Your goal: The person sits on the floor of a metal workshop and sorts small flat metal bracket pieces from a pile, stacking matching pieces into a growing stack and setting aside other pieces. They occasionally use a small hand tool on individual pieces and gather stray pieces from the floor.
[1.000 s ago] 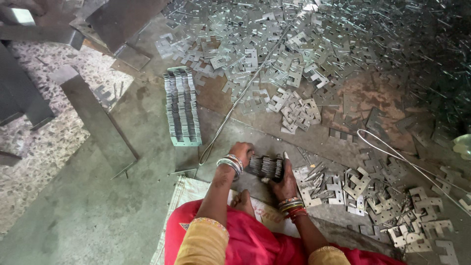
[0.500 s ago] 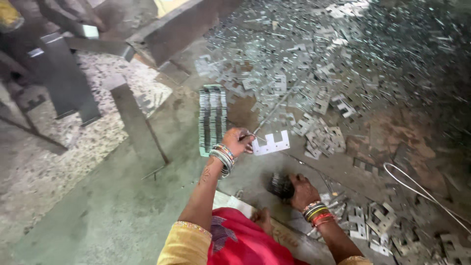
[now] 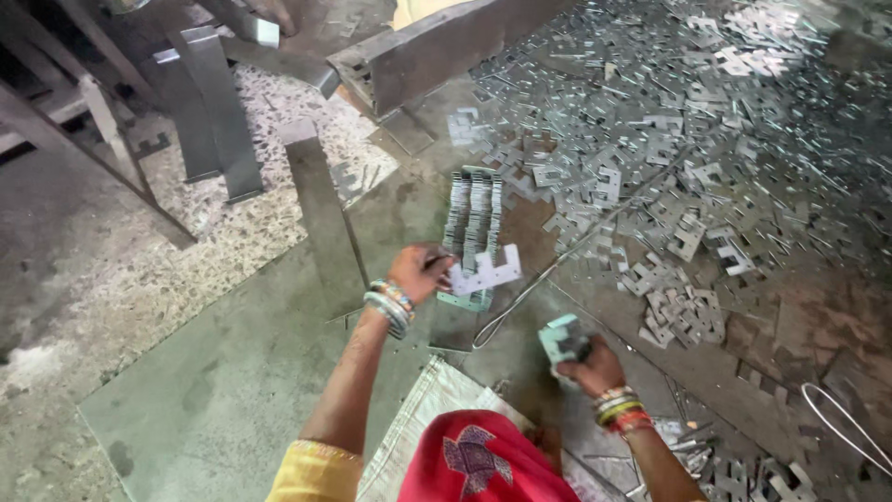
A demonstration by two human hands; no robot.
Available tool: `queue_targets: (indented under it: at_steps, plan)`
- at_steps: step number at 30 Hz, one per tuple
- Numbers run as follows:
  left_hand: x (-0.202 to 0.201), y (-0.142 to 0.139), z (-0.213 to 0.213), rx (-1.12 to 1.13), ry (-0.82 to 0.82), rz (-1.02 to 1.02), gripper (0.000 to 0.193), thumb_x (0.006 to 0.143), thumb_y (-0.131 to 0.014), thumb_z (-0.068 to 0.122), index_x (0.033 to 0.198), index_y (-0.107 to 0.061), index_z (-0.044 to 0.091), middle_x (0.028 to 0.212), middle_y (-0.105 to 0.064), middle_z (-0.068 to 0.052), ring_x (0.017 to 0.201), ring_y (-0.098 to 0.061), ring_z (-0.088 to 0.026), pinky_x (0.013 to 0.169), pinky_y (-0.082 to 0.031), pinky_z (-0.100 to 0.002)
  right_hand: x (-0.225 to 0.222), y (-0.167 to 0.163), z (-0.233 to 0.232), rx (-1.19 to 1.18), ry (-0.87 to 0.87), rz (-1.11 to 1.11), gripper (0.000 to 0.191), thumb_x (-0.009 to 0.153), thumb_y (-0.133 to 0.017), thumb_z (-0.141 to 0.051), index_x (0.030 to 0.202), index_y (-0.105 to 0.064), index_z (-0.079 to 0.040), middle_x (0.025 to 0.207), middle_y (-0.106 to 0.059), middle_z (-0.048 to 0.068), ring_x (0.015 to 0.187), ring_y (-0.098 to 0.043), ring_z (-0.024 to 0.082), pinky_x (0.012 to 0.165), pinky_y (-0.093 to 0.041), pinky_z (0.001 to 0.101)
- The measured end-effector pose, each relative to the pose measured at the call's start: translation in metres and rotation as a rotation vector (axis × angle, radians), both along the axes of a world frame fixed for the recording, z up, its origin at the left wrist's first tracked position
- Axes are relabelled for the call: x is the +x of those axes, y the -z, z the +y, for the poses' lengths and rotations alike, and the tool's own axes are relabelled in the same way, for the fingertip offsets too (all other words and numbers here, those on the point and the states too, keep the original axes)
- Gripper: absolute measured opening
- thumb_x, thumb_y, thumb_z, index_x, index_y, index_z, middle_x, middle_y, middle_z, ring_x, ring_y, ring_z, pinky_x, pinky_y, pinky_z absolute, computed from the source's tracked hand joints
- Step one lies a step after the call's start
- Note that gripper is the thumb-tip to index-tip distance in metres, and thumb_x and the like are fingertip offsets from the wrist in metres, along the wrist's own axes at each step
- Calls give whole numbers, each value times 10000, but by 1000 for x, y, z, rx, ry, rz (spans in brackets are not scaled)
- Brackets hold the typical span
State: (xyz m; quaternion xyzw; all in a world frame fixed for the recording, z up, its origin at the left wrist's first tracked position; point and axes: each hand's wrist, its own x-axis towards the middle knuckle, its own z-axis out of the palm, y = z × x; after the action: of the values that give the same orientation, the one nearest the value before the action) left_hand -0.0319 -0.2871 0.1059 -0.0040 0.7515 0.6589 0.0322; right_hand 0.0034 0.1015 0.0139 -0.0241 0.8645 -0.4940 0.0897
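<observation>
From the head camera, the left hand reached forward with its fingers pinched together on a flat, notched metal plate, pale and shiny, held just above the near end of a neat row of stacked plates that lay on the floor. The right hand sat lower and closer to the body, its fingers clamped around a small bundle of plates held upright. Both wrists wore bangles. A thin bent wire ran across the floor between the two hands. To the right, a wide scatter of loose plates covered the dark floor. Grey metal bars lay to the left of the row. A red garment showed at the bottom edge.
</observation>
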Motion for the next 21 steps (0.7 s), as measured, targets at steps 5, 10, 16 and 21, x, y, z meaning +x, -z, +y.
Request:
queue_targets:
  at_steps: [5, 10, 16, 21]
  plan:
    - [27, 2, -48, -206, -161, 89, 179, 975, -635, 143, 994, -708, -19, 789, -762, -107, 670, -774, -160, 588, -605, -305, -29, -22, -105, 317, -284, 189, 668, 565, -893, -323, 1104, -568, -100, 982, -744, 147, 944, -729, 361, 853, -578, 463]
    - [57, 19, -72, -220, -234, 43, 173, 970, -628, 142, 968, -712, -9, 754, -758, -105, 639, -768, -169, 580, -609, -304, -36, -22, -186, 683, -510, 171, 709, 672, -867, -346, 1257, -528, -131, 1234, -630, 169, 1076, -649, 405, 897, -529, 528]
    - [65, 49, -76, -418, -150, 109, 129, 938, -635, 108, 940, -742, 36, 724, -747, -108, 643, -749, -192, 621, -581, -354, -37, -22, -177, 709, -563, 299, 675, 725, -830, -298, 1294, -528, -96, 1324, -594, 165, 1215, -578, 380, 965, -523, 494]
    - [56, 70, -27, -277, -30, 64, 120, 931, -663, 120, 978, -742, 42, 775, -749, -93, 671, -743, -184, 645, -599, -338, -51, -34, -119, 42, -480, 300, 911, 721, -925, -194, 1426, -396, 33, 1408, -537, 237, 1279, -540, 373, 1003, -472, 541]
